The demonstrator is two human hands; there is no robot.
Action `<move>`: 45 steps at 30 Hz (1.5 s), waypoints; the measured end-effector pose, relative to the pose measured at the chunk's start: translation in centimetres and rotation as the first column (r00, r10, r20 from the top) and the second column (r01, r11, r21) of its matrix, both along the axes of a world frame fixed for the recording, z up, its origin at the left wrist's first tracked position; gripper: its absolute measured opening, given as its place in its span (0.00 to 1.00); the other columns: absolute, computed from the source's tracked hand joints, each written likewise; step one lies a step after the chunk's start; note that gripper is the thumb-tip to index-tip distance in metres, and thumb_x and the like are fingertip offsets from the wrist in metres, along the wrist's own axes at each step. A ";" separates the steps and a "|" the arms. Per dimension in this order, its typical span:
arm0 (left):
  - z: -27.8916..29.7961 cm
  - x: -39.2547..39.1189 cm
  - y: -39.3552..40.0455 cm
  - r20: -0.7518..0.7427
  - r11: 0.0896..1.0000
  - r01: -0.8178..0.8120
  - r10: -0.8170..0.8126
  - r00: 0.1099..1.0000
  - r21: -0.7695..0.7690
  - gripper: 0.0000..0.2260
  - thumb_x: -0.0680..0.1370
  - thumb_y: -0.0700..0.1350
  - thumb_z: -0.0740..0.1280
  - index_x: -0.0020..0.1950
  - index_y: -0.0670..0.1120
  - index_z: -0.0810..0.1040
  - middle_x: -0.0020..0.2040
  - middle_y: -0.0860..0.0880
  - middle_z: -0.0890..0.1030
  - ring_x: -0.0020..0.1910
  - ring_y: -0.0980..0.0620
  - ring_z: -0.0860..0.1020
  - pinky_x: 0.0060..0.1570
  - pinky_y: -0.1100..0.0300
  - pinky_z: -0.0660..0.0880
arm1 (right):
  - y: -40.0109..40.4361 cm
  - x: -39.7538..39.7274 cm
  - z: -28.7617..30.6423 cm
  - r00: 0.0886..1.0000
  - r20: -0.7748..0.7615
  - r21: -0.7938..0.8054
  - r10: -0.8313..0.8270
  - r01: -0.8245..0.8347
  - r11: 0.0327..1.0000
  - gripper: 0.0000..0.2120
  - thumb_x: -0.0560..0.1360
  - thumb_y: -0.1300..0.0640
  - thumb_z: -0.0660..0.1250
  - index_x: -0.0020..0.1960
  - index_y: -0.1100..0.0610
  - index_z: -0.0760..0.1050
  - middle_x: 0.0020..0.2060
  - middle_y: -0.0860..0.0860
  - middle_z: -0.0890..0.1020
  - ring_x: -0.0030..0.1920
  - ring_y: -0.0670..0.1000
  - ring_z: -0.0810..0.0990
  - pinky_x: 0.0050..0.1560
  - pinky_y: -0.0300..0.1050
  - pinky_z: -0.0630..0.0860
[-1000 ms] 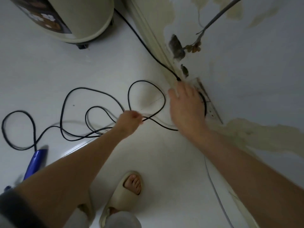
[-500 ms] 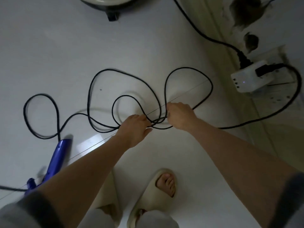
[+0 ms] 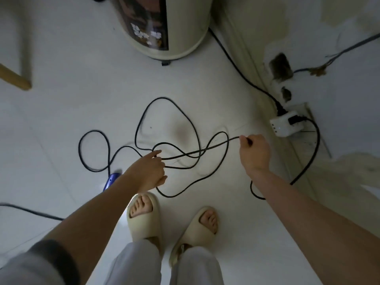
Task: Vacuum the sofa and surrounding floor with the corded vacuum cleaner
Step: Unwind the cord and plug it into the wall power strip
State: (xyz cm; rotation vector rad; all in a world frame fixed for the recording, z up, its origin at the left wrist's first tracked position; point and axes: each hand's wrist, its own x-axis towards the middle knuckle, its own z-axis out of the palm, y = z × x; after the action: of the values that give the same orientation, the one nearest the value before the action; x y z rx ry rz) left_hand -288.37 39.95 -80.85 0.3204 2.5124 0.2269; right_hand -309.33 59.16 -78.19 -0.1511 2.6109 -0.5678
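A black power cord lies in tangled loops on the white floor. My right hand grips one strand of it and holds it stretched to the right. My left hand reaches into the loops, its fingers curled round several strands and the forefinger pointing out. The cord runs on under my right forearm and up to a black plug in a white socket adapter on the wall. A blue part of the vacuum cleaner shows on the floor, partly hidden by my left forearm.
A cream round appliance on castors stands at the back, its own black cable running along the skirting to the adapter. A wooden furniture leg is at the far left. My feet in cream slippers stand below the loops.
My hands have moved apart: the right one has drawn a strand to the right, pulling it taut. The view has pulled back and the cream appliance is in sight again.
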 end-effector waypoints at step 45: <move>25.8 -3.6 -9.8 0.067 0.576 -0.802 0.804 0.591 0.161 0.28 0.77 0.35 0.61 0.77 0.44 0.59 0.75 0.44 0.62 0.75 0.45 0.58 0.72 0.53 0.59 | -13.6 6.0 29.8 0.901 0.340 -0.287 0.270 -0.174 0.942 0.09 0.78 0.53 0.65 0.48 0.51 0.84 0.17 0.43 0.65 0.22 0.43 0.62 0.30 0.37 0.61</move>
State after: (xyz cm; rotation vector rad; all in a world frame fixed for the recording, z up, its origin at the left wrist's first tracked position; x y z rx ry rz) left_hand -291.99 30.17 -55.05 -0.8188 2.4709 0.8095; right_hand -303.32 45.57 -48.36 -0.3797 2.1081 -0.7585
